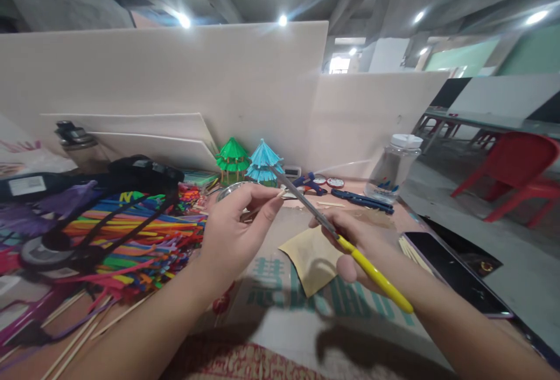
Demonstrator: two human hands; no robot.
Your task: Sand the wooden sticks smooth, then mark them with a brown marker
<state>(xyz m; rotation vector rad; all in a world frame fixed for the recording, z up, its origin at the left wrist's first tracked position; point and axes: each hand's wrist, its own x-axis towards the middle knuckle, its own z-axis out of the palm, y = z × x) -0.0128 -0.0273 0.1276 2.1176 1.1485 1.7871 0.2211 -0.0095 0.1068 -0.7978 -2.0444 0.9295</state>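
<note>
My left hand [236, 222] is raised over the table, its thumb and forefinger pinched on a thin wooden stick [280, 193] whose tip pokes out to the right. My right hand [350, 246] is closed round the yellow handles of a pair of scissors [336, 234]. The grey blades point up and left, and their tip meets the stick end by my left fingertips. A tan square of paper [311, 257] lies on the table under both hands. Behind them stand a green paper pagoda [231, 158] and a blue paper pagoda [263, 163].
A heap of coloured strips [131, 234] and black straps fills the left, with loose wooden sticks [74, 339] at the front left. A phone [455, 275] lies at the right, a clear jar [394, 173] and blue glue gun [311, 182] behind. White boards wall the back; red chairs [511, 175] stand far right.
</note>
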